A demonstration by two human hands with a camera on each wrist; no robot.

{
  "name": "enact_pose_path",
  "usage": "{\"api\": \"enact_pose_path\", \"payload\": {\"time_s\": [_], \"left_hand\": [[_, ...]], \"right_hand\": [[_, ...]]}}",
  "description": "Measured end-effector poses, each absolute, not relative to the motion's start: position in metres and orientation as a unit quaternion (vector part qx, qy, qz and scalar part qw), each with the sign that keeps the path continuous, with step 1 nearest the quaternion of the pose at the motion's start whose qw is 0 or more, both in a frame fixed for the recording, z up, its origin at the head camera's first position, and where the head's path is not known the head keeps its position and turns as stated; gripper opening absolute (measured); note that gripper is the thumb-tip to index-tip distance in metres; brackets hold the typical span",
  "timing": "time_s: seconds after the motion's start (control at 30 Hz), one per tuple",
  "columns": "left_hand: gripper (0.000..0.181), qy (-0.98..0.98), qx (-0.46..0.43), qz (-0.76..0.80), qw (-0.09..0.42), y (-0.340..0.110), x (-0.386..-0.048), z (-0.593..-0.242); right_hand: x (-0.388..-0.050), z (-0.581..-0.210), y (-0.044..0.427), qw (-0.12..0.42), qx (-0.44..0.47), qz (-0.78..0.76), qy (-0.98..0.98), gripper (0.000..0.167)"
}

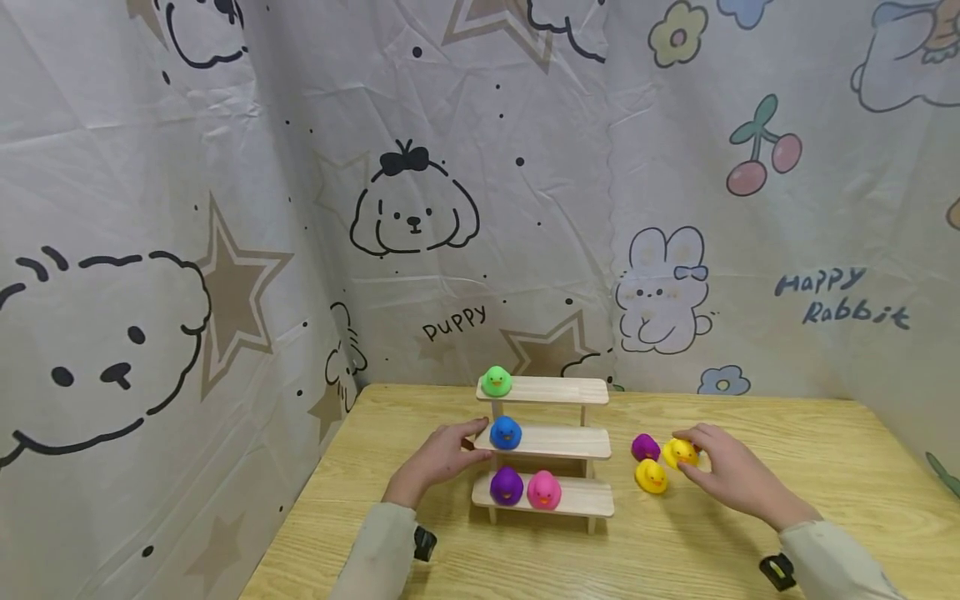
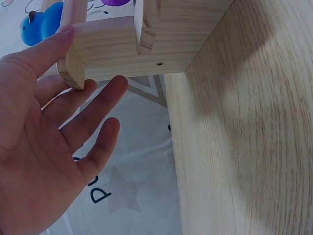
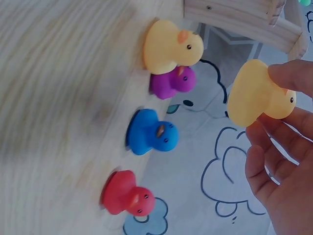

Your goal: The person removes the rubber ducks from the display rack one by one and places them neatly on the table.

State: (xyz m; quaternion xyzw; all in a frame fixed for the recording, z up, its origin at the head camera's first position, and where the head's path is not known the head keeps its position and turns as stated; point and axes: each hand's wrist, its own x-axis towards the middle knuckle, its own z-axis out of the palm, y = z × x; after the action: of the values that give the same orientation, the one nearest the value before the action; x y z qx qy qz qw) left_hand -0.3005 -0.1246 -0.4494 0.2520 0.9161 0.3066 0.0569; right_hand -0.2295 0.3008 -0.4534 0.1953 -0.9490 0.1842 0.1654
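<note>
My left hand [image 1: 438, 457] holds the left end of the middle tier of a three-tier wooden shelf [image 1: 562, 442], thumb and fingers on its edge. Beside the thumb sits a blue rubber duck [image 1: 506, 433]. My right hand [image 3: 288, 152] pinches a yellow rubber duck [image 3: 252, 95] between thumb and fingers, above the table. Close to it stand another yellow duck [image 3: 164, 46] and a purple duck [image 3: 168, 82]. A green duck [image 1: 496, 382] is on the top tier's left end; purple [image 1: 507, 486] and pink [image 1: 544, 490] ducks share the bottom tier.
A second blue duck [image 3: 149, 132] and a red duck [image 3: 126, 193] stand on the table in the right wrist view; my right hand hides them in the head view. A printed curtain [image 1: 555, 208] hangs behind the wooden table [image 1: 675, 550].
</note>
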Motion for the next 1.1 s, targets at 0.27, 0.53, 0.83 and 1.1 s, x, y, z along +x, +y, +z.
{"api": "enact_pose_path", "payload": {"time_s": [0.27,0.53,0.83,1.1], "left_hand": [[0.06,0.916,0.252,0.308,0.055,-0.125,-0.3,-0.449],[0.06,0.918,0.247,0.307,0.055,-0.123,-0.3,-0.45],[0.061,0.917,0.249,0.308,0.058,-0.123,-0.3,-0.451],[0.061,0.917,0.248,0.306,0.058,-0.123,-0.301,-0.45]], "right_hand": [[-0.23,-0.464,0.314,0.151,0.179,0.178,-0.956,0.036],[-0.23,-0.476,0.326,0.135,0.171,0.183,-0.959,0.035],[-0.231,-0.482,0.334,0.102,0.167,0.187,-0.963,0.037],[-0.233,-0.487,0.337,0.077,0.168,0.179,-0.966,0.039]]}}
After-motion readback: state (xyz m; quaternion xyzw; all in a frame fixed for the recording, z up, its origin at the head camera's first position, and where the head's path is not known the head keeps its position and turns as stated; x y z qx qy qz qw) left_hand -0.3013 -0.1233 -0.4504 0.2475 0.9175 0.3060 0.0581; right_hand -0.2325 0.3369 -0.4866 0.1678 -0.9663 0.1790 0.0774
